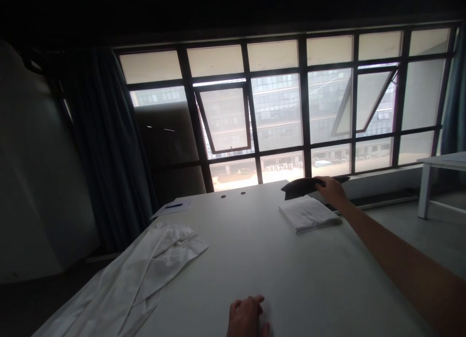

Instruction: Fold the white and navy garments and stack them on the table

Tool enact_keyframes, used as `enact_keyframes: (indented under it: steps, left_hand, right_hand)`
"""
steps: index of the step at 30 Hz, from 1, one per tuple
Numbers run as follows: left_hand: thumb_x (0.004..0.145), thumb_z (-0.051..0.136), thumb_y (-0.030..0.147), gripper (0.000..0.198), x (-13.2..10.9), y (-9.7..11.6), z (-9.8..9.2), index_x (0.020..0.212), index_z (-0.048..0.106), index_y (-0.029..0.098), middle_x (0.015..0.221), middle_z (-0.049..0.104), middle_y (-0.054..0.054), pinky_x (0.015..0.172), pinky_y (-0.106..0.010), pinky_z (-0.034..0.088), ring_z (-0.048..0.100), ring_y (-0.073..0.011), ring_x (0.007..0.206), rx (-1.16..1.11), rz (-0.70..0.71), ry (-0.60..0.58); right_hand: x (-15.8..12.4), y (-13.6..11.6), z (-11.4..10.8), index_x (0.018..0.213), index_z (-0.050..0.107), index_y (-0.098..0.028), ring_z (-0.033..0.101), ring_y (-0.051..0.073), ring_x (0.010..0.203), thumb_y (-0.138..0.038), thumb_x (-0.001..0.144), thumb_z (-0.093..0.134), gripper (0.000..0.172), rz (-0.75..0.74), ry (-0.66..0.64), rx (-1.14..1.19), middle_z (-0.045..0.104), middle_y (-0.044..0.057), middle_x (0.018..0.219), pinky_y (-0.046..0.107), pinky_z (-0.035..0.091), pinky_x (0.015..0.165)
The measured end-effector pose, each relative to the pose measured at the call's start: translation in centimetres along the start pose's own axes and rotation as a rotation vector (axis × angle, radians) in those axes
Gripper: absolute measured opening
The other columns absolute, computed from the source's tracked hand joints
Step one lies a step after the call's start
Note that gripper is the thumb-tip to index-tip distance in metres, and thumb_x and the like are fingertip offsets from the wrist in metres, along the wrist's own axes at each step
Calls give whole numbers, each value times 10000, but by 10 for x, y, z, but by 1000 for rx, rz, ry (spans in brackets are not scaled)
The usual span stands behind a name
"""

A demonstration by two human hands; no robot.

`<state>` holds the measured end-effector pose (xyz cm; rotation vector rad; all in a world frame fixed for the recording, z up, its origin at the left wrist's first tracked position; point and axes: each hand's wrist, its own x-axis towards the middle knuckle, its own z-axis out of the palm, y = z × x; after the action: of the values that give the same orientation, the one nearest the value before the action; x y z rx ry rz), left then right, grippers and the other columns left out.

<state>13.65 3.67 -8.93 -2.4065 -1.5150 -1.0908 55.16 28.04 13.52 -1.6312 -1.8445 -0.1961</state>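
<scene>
Out over the far right of the table, my right hand (330, 190) pinches a dark, flat piece that looks like folded cloth (300, 187). It is held above a folded white cloth stack (308, 214) lying near the table's right edge. My left hand (246, 317) is low in the view, over the near part of the white table (233, 249). Its fingers are loosely bent and apart, with nothing seen in them; part of the hand is cut off by the lower edge. Rumpled white fabric (145, 269) spreads along the table's left side.
A paper sheet (185, 204) with a dark pen (174, 206) lies at the far left corner. Two round cable holes (243, 193) sit near the back edge. Behind are large windows (276, 113) and a dark curtain (105, 147); another white table (424, 189) stands at right.
</scene>
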Motion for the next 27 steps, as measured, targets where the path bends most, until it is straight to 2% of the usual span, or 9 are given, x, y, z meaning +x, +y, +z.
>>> enact_keyframes:
  steps: [6,8,10,13,17,20,24,27]
  left_hand:
    - [641,660,162,493,-3,-6,9,1111,584,289,866,714,30,843,-350,437,695,-208,821,12,10,-65]
    - [650,670,180,459,-3,-11,11,1089,588,285,865,717,24,823,-346,440,691,-211,811,24,23,-81]
    - [659,682,198,448,-3,-15,13,1089,589,284,861,720,24,800,-336,442,687,-208,793,32,67,-101]
    - [662,699,213,442,-3,-19,13,1086,596,283,859,718,28,770,-326,439,678,-204,781,48,108,-121]
    - [684,714,232,396,-2,-19,11,1066,622,281,908,724,5,790,-334,432,666,-214,809,63,89,-159]
    - [699,726,253,359,-1,-15,8,1049,649,280,955,719,-15,806,-339,427,658,-230,870,73,84,-212]
    - [710,728,272,331,2,-9,5,1037,678,283,983,704,-32,838,-357,424,639,-252,928,95,46,-262]
    - [706,727,267,320,4,-1,1,1023,690,282,1000,693,-45,849,-378,426,623,-267,946,98,21,-282]
  right_hand:
    - [-82,12,108,1190,750,-156,665,256,1119,-193,913,486,384,159,-171,-28,710,141,1261,360,456,978]
    - [-102,16,132,1275,711,-179,649,261,1150,-182,928,444,438,209,-200,-50,651,136,1369,371,440,998]
    - [-111,21,148,1351,660,-206,623,261,1191,-181,933,424,480,248,-216,-74,590,121,1450,371,408,1038]
    - [-111,26,158,1403,614,-253,579,286,1250,-232,952,400,500,310,-226,-126,499,108,1537,396,375,1063]
    - [-116,26,160,1508,483,-223,510,389,1310,-316,969,344,565,432,-209,-236,340,200,1616,521,333,1057]
    - [-128,18,161,1554,398,-185,447,433,1362,-358,962,337,619,471,-210,-309,334,240,1605,585,250,1092]
    - [-154,-3,161,1552,388,-127,363,436,1429,-379,950,336,655,418,-235,-357,328,238,1610,609,176,1134]
    - [-183,-26,161,1512,466,-169,326,392,1468,-387,933,369,626,303,-277,-345,347,174,1622,592,153,1167]
